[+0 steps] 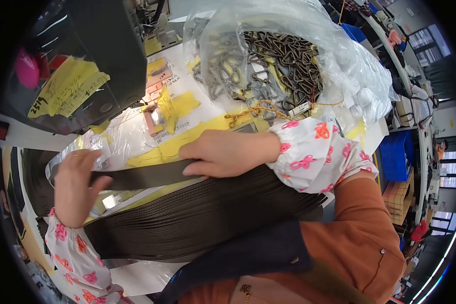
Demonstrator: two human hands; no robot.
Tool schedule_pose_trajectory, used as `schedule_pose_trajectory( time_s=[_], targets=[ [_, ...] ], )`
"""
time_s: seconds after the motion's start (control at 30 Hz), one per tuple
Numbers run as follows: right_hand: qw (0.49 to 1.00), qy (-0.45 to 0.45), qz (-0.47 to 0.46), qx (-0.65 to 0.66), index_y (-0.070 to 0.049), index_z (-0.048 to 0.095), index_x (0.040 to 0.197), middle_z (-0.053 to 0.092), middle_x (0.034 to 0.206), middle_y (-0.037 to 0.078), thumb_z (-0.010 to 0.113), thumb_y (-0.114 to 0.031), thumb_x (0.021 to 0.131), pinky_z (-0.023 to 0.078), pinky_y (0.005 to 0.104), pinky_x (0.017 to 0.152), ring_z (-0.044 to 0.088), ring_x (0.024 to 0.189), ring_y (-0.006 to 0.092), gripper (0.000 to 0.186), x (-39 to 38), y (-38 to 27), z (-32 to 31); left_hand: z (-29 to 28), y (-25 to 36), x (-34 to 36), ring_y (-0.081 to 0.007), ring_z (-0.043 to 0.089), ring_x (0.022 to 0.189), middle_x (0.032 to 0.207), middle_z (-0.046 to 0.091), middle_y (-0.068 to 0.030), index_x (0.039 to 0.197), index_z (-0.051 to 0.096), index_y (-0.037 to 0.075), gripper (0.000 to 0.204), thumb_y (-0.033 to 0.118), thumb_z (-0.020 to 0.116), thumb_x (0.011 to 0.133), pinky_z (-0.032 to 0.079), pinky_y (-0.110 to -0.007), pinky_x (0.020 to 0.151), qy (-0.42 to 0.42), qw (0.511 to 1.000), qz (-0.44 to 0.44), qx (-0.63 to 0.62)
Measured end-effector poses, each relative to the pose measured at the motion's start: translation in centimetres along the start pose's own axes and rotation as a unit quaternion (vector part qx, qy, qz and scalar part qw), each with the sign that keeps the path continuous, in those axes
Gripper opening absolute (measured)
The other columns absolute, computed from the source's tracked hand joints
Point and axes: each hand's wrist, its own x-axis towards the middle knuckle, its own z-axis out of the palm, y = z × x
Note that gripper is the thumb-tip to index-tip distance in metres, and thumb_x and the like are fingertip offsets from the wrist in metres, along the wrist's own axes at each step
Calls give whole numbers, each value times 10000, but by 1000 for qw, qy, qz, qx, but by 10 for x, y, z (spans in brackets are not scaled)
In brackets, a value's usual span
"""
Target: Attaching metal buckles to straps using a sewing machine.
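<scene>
On the papered counter [192,86], a clear bag [357,66] of metal rings [289,61] lies beyond a broad stack of dark straps [187,218]. Between the 2 hands, 1 dark strap [142,176] runs left to right, roughly along the stack; the right hand's [225,153] fingers pinch its right end, while the blurred left hand [76,187] is at its left end, grip impossible to tell.

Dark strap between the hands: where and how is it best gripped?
Likely pinch the strap near both ends, from left and right: it looks thin and flat, runs crosswise, and might droop if held at one end.
</scene>
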Motion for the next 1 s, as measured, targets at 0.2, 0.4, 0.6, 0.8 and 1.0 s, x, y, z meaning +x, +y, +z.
schedule_pose_trajectory(
  time_s=[0.2, 0.4, 0.6, 0.8, 1.0],
  targets=[
    [965, 107, -165, -173, -7, 554, 967, 603, 783, 188, 535, -159, 858, 467, 409, 620, 581, 706, 370, 188, -20, -13, -1, 36, 60, 48, -305, 600, 652, 722, 599, -161, 943, 585, 18, 236, 184, 645, 786, 456, -368, 597, -121, 920, 125, -352],
    [887, 351, 35, -297, -7, 628, 830, 602, 692, 109, 615, -108, 804, 452, 263, 555, 567, 575, 159, 104, -83, 23, -82, 48, 36, 39, -198, 520, 467, 554, 548, -135, 720, 590, -18, 218, 176, 627, 812, 400, -301, 482, -102, 914, -51, -391],
    [899, 256, 30, -354, -36, 616, 748, 618, 726, 93, 637, -160, 718, 471, 361, 611, 606, 694, 263, 129, -49, 55, -97, 55, 39, 43, -178, 496, 450, 536, 538, -124, 728, 603, -4, 216, 194, 654, 796, 394, -288, 469, -99, 920, -29, -379],
    [877, 182, 57, -441, -40, 603, 794, 605, 784, 128, 618, -92, 640, 468, 390, 675, 593, 758, 312, 163, -42, 50, -106, 54, 40, 43, -192, 499, 446, 542, 544, -129, 733, 608, -1, 206, 191, 652, 795, 398, -293, 468, -94, 922, -20, -376],
    [893, 224, 99, -378, -15, 584, 848, 604, 775, 148, 629, -95, 660, 474, 341, 648, 601, 708, 282, 209, -54, 55, -116, 59, 37, 43, -154, 482, 475, 557, 546, -117, 771, 605, -17, 197, 174, 619, 818, 400, -280, 488, -57, 910, -28, -411]
  ],
)
